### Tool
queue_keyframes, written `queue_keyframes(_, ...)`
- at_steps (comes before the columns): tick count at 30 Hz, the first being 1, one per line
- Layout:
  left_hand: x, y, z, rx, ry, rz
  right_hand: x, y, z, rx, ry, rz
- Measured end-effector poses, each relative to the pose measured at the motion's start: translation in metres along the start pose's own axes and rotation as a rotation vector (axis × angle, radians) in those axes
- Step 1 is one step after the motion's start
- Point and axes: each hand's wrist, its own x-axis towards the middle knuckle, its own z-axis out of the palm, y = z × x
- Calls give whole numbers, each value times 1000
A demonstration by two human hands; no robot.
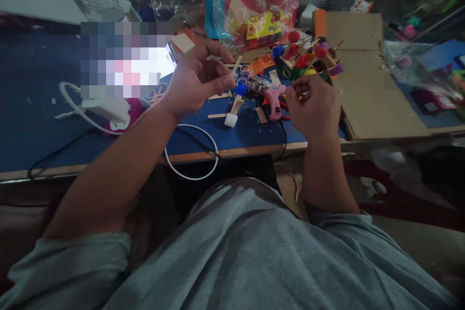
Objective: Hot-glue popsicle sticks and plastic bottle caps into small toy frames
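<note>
My left hand (194, 77) is raised over the table's left-middle part, its thumb and a finger brought together at the tips; anything between them is too small to make out. Behind those fingertips stands a wooden craft stick (237, 65). On the right, my right hand (315, 106) has its thumb and forefinger pinched, and I cannot tell what they hold. Close to that pinch lies a pink hot glue gun (275, 101). Between the hands are a blue cap (240, 89), a tangle of glue strings (257, 82) and a white roller-like piece (231, 120).
A lit phone (167, 60), partly blurred out, leans beside a white charger (109, 109) with a looped cable (217, 150). Colourful pom-pom and stick pieces (304, 61) sit behind my right hand. Cardboard (378, 97) lies right; plastic-wrapped craft supplies (261, 24) stand at the back.
</note>
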Motion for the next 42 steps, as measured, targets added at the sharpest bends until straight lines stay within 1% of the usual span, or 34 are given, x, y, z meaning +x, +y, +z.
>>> queue_keyframes(2, 1, 0, 1, 22, 54, -14, -1, 4, 7, -27, -114, 56)
queue_keyframes(3, 2, 1, 1, 28, 70, -20, -2, 4, 11, -19, -146, 71)
queue_keyframes(6, 3, 0, 0, 52, 102, -49, -6, 3, 24, 47, -185, 121)
queue_keyframes(10, 4, -5, -5, 132, 134, -103, -5, 11, 33, 71, -145, 158)
queue_keyframes(12, 5, -8, -6, 132, 137, -85, -5, 19, 35, 91, -109, 144)
queue_keyframes(16, 5, -11, -7, 91, 129, -9, -5, 38, 42, 155, -35, 104)
queue_keyframes(19, 5, -10, -6, 128, 136, -24, -5, 47, 46, 233, -7, 113)
queue_keyframes(21, 5, -10, -5, 164, 127, -31, -5, 49, 45, 282, 12, 105)
queue_keyframes(26, 8, -21, -7, 237, 64, -23, -7, 37, 38, 303, 129, -45)
queue_keyframes(30, 10, -34, -12, 292, 126, -40, -5, 25, 41, 288, 149, -118)
queue_keyframes(33, 10, -40, -15, 343, 154, -39, -1, 16, 45, 309, 123, -143)
queue_keyframes(38, 8, -47, -14, 307, 116, -52, 4, -9, 45, 345, 117, -135)
queue_keyframes(42, 9, -45, -14, 293, 115, -60, 6, -29, 41, 350, 93, -111)
